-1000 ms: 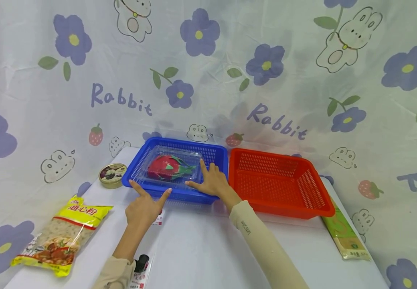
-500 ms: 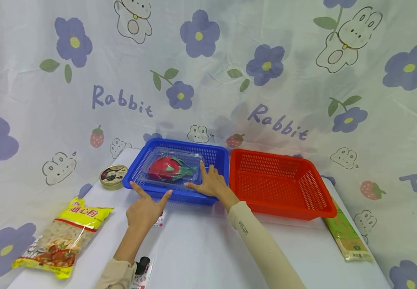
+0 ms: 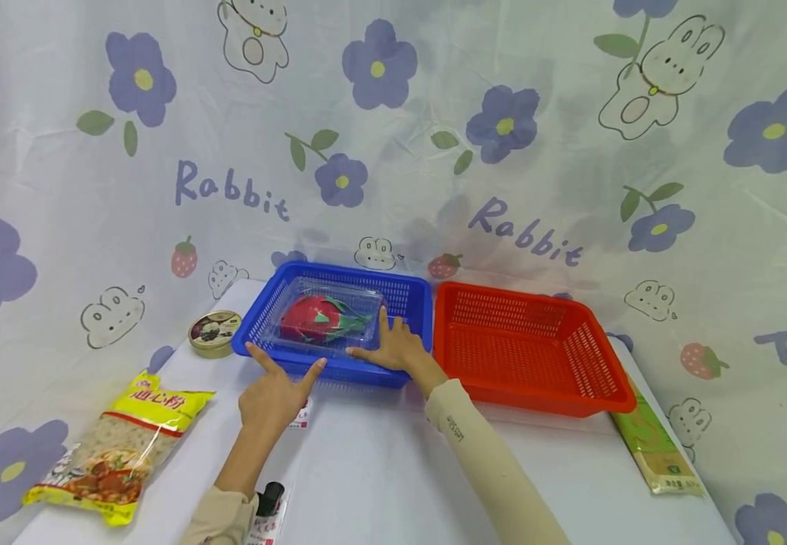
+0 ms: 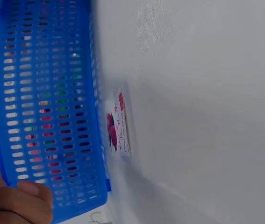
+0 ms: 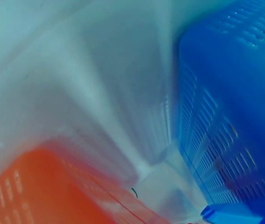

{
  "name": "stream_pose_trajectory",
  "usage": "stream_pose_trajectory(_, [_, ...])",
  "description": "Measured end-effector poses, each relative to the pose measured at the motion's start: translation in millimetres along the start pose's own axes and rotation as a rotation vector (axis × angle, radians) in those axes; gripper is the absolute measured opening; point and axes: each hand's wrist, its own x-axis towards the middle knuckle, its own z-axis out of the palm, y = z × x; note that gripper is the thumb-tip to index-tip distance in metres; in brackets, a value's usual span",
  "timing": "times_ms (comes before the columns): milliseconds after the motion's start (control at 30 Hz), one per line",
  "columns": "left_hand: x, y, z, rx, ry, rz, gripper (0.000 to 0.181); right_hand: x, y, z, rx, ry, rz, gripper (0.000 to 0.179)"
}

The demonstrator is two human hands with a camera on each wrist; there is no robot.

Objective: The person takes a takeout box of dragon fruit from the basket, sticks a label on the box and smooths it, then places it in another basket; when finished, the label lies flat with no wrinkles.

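Note:
A clear plastic box (image 3: 366,291) with a red and green dragon fruit (image 3: 312,318) inside lies in the blue basket (image 3: 414,284). My right hand (image 3: 396,348) reaches over the basket's front right rim, index finger and thumb spread at the box's right end. My left hand (image 3: 271,390) is at the front left rim, its index finger and thumb stretched apart with their tips right at the rim. From the left wrist, curled fingers (image 4: 20,203) show beside the basket's corner. The right wrist view shows the blue basket's side (image 5: 225,116) but no fingers.
A red basket (image 3: 461,382) stands right of the blue one, beside a green packet (image 3: 659,446). To the left are a round tin (image 3: 213,334) and a yellow food bag (image 3: 128,446). A printed card (image 4: 118,126) lies before the blue basket; a black object (image 3: 269,499) touches my left sleeve.
My right hand has shifted very slightly left and down at the box. The left hand, the box and both baskets keep their places; the view tilts slightly.

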Motion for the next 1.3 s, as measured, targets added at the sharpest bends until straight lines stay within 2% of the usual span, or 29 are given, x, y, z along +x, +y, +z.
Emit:
stream_pose_trajectory(267, [-0.2,1.2,-1.8,-0.012,-0.005,-0.005,0.134,4.1,-1.1,2.6,0.091,-0.027,0.036,0.121])
stream_pose_trajectory(533, [1.0,2.6,-1.0,-0.010,-0.014,-0.012,0.134,9.3,0.3,6.6,0.117,-0.064,0.064,0.122])
stream_pose_trajectory(967, [1.0,3.3,0.5,-0.005,-0.027,-0.024,0.132,11.3,-0.9,8.3,0.255,-0.175,0.069,0.123])
stream_pose_trajectory(1300, [2.0,2.2,1.8,0.000,-0.010,-0.020,0.132,15.1,0.0,11.0,0.442,-0.184,-0.050,0.122])
